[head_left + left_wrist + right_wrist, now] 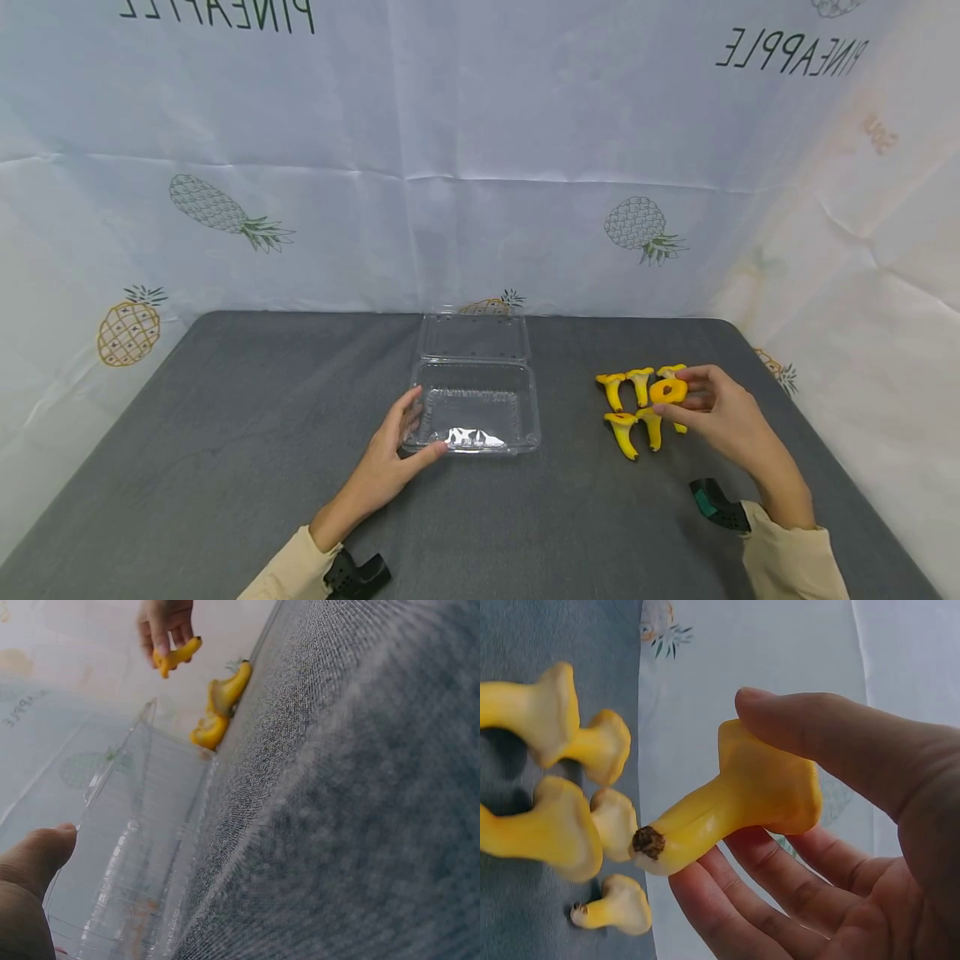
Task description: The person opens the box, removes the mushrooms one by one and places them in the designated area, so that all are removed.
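The yellow mushroom [742, 802] sits pinched in my right hand [731, 417], thumb on the cap and fingers [780, 877] curled under it, the stalk with its dark tip pointing away from my palm. I hold it lifted off the table, to the right of the clear clamshell box [476, 408] and right above the other mushrooms [633, 408].

Those others lie in a loose cluster on the grey table [225, 467], well to the right of the box; I count about five, though my hand hides part of the group. None of them touches the box.

The box itself stands with its lid [474, 336] folded back flat behind the tray. From what I see, nothing yellow lies in the tray; there is only a glare on its front edge. My left hand [393, 462] rests at the box's front left corner, thumb [34, 859] along the front rim and fingers up the left wall, steadying it rather than gripping hard.

So I judge the work to be at its start: the box is open and held, one mushroom is picked up and in the air, none appears to be packed. Left to do, as I read it, are this one and the whole cluster to the right of the box, and the lid.
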Motion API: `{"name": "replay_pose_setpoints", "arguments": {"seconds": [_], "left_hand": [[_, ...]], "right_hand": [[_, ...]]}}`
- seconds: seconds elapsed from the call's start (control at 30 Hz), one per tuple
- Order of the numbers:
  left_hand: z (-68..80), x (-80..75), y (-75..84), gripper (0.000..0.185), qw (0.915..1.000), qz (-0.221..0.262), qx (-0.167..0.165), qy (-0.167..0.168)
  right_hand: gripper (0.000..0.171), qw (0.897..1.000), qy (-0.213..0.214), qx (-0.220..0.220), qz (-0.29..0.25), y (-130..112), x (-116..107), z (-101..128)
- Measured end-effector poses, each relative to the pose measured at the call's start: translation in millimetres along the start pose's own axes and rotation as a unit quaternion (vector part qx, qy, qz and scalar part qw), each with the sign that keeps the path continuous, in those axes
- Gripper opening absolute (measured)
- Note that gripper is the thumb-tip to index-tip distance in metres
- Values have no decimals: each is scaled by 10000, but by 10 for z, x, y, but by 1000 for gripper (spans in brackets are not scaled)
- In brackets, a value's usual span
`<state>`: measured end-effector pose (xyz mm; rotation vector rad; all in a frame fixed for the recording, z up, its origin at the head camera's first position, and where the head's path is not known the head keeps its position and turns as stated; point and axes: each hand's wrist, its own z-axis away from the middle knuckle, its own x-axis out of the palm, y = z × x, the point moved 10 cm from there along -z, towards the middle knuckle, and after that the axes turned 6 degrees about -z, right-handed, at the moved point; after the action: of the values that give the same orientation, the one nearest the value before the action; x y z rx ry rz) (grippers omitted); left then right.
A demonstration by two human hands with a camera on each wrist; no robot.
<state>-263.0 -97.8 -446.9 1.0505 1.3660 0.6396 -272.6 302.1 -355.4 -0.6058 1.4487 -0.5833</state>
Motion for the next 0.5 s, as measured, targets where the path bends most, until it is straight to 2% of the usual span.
{"name": "replay_pose_setpoints", "arguments": {"seconds": [0.5], "left_hand": [[0, -4, 0, 88, 10000, -6, 92, 31]], "right_hand": [[70, 9989, 54, 405, 226, 334, -37, -77]]}}
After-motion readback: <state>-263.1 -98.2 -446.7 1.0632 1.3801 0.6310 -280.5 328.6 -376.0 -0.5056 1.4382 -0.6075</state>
